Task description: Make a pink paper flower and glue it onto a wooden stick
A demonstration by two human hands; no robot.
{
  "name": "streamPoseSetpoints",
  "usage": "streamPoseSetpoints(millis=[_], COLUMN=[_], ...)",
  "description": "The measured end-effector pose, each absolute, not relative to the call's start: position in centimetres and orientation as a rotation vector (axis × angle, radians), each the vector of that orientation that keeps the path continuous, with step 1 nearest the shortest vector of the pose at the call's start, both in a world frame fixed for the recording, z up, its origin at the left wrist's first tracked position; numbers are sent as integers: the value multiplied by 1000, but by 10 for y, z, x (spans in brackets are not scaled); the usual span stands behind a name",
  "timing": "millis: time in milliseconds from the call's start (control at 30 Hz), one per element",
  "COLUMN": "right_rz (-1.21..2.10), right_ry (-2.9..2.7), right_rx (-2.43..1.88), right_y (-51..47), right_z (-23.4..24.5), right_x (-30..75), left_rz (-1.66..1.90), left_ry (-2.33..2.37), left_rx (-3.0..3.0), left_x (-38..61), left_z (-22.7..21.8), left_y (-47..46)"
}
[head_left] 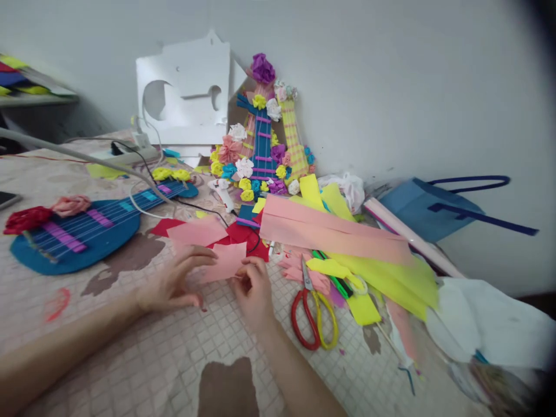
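My right hand [255,289] pinches the lower right edge of a small pink crepe paper piece [226,262] just above the table. At that paper's left side is my left hand [176,281], its fingers spread and the thumb held apart. Whether its fingertips touch the paper, I cannot tell. Just beyond lie another pink sheet [197,230] and red paper pieces [243,233]. To the right of my right hand, scissors [313,315] with one red and one yellow handle rest with blades pointing away.
A blue paper guitar [117,229] with flowers lies at the left. Decorated guitars [263,139] lean against the wall, with a white glue gun [222,194] before them. Long pink crepe paper [330,229] and yellow sheets [386,284] spread rightward. A cable [87,155] crosses the left side.
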State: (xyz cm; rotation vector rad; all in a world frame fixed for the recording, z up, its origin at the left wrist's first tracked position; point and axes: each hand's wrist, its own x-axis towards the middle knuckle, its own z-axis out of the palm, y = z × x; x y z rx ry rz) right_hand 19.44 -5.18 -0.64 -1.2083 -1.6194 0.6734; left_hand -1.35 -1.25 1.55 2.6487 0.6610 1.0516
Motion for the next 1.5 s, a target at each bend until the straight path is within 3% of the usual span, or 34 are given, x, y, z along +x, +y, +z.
streamPoseSetpoints(millis=[133, 333, 767, 1500], right_rz=[637, 660, 737, 811], right_ry=[-1644, -1749, -2071, -2028], right_rx=[-1176, -1154, -1067, -1127], right_y=[-50, -49, -61, -65], right_z=[-6, -9, -3, 7], right_x=[195, 196, 214, 210], left_rz=[814, 916, 712, 698], left_ry=[643, 822, 538, 606], left_rx=[2751, 2444, 2533, 2308], left_x=[-10, -20, -32, -30], left_z=[15, 8, 11, 6], left_y=[-11, -6, 1, 12])
